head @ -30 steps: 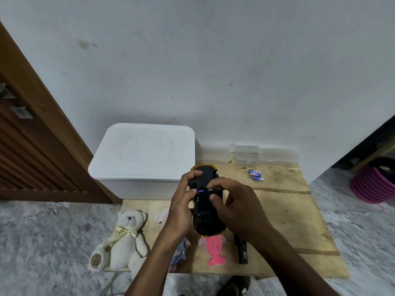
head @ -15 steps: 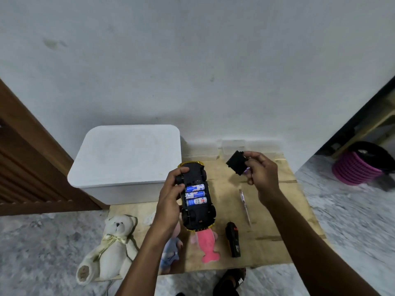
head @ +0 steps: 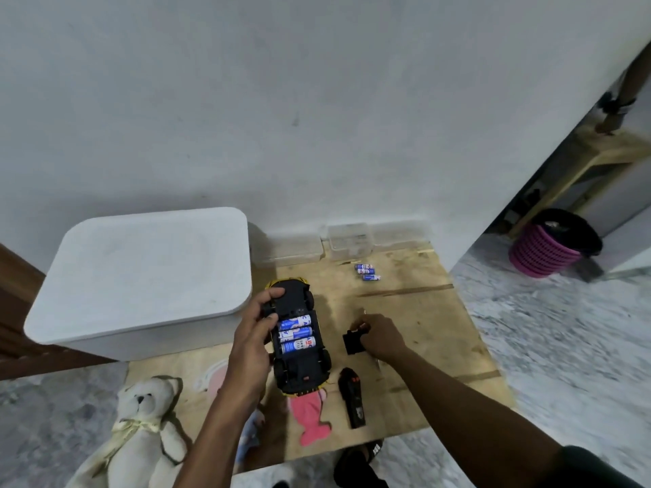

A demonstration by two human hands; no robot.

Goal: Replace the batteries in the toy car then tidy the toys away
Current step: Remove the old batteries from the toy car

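My left hand [head: 252, 338] grips the toy car [head: 299, 368], which is upside down, black underneath with a yellow body edge. Its battery bay is uncovered and shows three blue-and-white batteries [head: 297, 334] side by side. My right hand [head: 380, 336] holds the black battery cover [head: 353, 342] down at the wooden board [head: 422, 311], just right of the car. Three loose batteries [head: 367, 271] lie together at the back of the board. A black remote control [head: 352, 398] lies below the cover.
A white lidded storage box [head: 141, 276] stands left of the car. A cream teddy bear [head: 141, 431] and a pink soft toy [head: 310, 417] lie at the board's front. Small clear plastic containers [head: 348, 239] sit against the wall. A pink basket [head: 549, 248] stands far right.
My right hand pulled the battery cover off the car, lifted it to the right, then lowered it to the board beside the car. The left hand kept holding the car.
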